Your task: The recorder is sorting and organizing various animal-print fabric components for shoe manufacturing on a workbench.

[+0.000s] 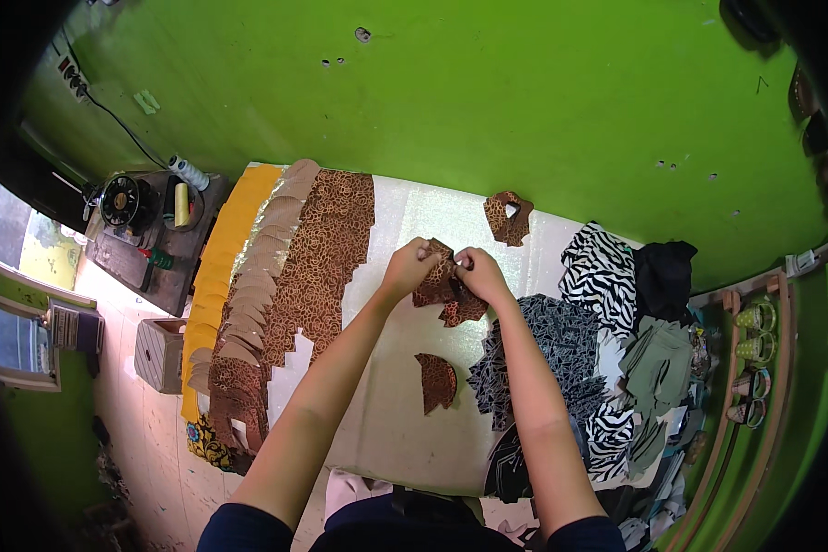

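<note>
From here I see the left hand (412, 268) and right hand (480, 275) pinching brown patterned fabric (432, 295) over the worktop (391, 414), toward its far edge, an adjusting step, I judge, wanting gentle fingers next.

Bright green wall (524, 110), few small holes. Pale floor (124, 460), left; bright framed window (18, 336). Dark side table (179, 269), left; wooden rack (786, 350), right.
</note>
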Tool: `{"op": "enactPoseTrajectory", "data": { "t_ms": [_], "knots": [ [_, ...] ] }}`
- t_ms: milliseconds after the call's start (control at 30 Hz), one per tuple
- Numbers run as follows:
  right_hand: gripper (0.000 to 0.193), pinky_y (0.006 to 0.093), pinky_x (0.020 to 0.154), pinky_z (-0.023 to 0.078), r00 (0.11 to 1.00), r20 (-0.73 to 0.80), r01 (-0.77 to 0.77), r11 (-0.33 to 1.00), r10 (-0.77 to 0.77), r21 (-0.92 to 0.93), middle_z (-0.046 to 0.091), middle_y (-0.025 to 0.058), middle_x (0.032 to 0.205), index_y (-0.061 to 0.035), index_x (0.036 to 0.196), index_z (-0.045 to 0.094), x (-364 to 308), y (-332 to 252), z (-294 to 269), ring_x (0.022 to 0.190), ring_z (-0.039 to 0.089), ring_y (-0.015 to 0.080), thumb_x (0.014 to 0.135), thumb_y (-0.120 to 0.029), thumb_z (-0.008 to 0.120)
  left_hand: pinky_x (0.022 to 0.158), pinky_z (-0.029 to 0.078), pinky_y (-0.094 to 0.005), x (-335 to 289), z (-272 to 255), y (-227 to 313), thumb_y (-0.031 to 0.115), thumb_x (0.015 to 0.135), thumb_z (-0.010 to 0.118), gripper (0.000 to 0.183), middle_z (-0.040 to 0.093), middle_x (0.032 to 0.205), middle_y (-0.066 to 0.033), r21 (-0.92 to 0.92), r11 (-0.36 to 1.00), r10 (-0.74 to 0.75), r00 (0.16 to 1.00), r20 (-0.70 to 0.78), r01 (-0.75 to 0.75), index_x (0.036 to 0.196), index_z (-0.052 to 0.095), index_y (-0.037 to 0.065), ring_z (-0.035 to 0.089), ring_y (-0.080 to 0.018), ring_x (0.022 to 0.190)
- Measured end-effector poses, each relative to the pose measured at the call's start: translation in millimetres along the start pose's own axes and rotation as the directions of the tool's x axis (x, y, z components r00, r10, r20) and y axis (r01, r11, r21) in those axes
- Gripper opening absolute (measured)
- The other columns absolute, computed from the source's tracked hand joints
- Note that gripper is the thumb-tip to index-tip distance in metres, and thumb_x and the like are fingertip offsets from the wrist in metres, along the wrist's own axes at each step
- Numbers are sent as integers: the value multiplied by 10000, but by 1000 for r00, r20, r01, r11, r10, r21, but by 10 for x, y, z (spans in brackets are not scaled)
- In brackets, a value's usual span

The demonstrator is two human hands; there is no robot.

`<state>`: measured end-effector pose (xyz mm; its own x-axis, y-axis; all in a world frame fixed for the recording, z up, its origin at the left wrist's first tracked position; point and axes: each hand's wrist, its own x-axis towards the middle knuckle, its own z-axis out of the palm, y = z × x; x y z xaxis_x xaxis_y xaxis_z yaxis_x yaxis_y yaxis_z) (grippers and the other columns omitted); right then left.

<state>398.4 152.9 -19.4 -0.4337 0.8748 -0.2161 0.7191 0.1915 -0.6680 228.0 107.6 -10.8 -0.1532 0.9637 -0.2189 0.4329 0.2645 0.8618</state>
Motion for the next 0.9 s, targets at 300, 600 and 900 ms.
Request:
{"op": "enactPoseTrajectory", "data": {
  "t_ms": [300,600,900],
  "knots": [
    [379,329,849,408,941,-66,339,931,-333,134,565,122,972,-58,1054,554,-198,-404,-510,952,522,269,688,-109,639,730,437,-279,-273,-350,706,136,849,539,192,588,864,-96,-19,911,411,910,58,-411,983,590,8,562,-181,794],
    [245,282,646,446,978,-136,191,940,-158,282,617,82,761,-25,935,608,-595,-870,-724,690,564,150,764,-193,655,683,432,-289,-595,-932,498,145,824,567,163,550,797,-108,50,870,487,836,-252,-491,909,596,9,551,-210,753],
    [189,255,724,455,948,309,-99,859,-72,503,618,69,885,-24,1010,558,-1049,-852,293,832,582,123,835,-95,572,549,381,-197,-1491,-1047,-718,174,817,605,155,545,684,9,-180,983,52,996,69,-39,876,588,32,480,-47,601]
  ]
}}
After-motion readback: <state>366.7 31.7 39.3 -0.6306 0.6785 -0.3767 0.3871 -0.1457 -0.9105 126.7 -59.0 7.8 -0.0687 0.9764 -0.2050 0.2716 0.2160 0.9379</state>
